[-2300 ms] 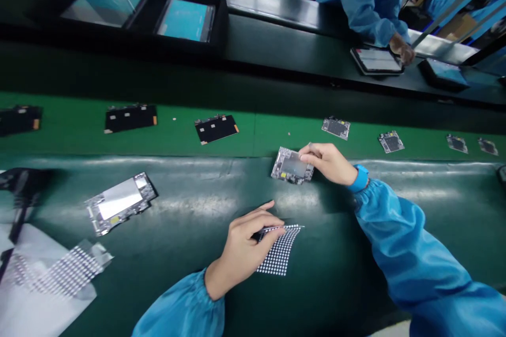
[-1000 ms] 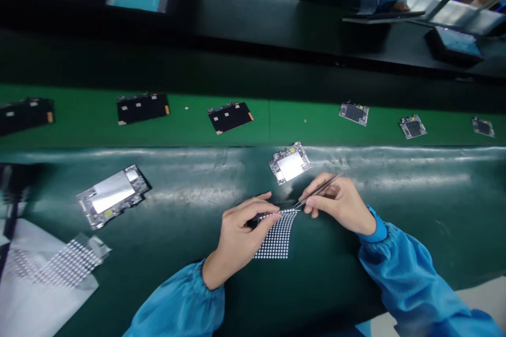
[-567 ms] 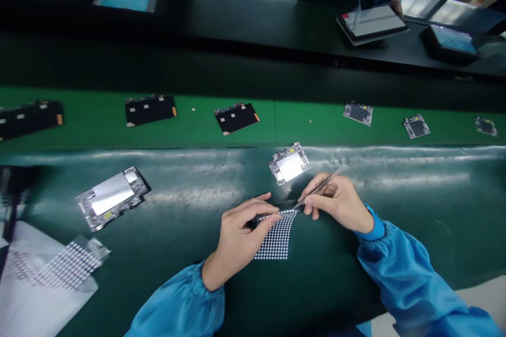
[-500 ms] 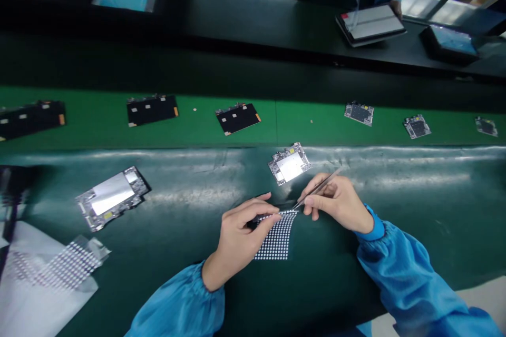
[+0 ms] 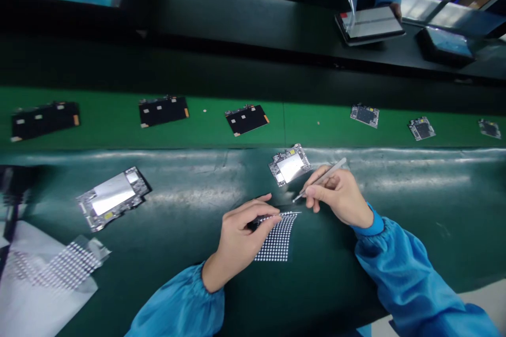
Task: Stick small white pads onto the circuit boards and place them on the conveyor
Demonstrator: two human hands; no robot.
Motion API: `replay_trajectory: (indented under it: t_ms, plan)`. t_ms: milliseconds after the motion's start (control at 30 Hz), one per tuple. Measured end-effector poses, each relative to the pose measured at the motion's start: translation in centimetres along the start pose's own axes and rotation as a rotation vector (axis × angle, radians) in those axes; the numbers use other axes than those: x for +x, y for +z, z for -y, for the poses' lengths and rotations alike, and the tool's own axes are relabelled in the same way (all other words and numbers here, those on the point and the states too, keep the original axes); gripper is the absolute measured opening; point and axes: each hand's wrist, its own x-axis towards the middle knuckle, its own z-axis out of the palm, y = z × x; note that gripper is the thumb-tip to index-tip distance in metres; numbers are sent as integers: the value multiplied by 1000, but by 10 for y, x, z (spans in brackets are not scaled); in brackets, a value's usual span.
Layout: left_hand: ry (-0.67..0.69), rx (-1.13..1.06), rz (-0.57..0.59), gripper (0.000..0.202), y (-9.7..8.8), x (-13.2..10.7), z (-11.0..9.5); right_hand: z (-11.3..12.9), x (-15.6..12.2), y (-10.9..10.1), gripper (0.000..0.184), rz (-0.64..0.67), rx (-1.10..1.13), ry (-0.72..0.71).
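Observation:
My left hand (image 5: pixel 242 234) pins down a small sheet of white dot stickers (image 5: pixel 276 237) on the dark green mat, fingertips pressing its upper edge. My right hand (image 5: pixel 336 194) grips metal tweezers (image 5: pixel 319 179), their tip just above the sheet's top right corner and pointing left. A small silver circuit board (image 5: pixel 290 164) lies just beyond the tweezers, near the mat's far edge. Both arms wear blue sleeves.
A larger silver board (image 5: pixel 112 202) lies at the left, with another sticker sheet (image 5: pixel 59 268) on white paper at the near left. Black boards (image 5: pixel 246 118) and small boards (image 5: pixel 364 115) ride the green conveyor. A co-worker's hand holds a tablet (image 5: pixel 369 23) beyond.
My right hand left the small board, took the tweezers to the sticker sheet's corner, and has now lifted the tip slightly up. The boards on the conveyor have drifted right.

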Motion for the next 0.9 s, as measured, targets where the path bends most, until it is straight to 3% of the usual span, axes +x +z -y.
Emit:
replay_trajectory:
  t_ms: [167,333,900]
  plan:
    - [-4,2,0,7,0,0,-1,5,39,15,18,-171,-123,-149]
    - [-4,7,-6,8,1,-2,0,-1,63,20,21,-216,-131,-148]
    - [6,-13,-20,10,2,-4,3,-13,66,21,14,-195,-205,-172]
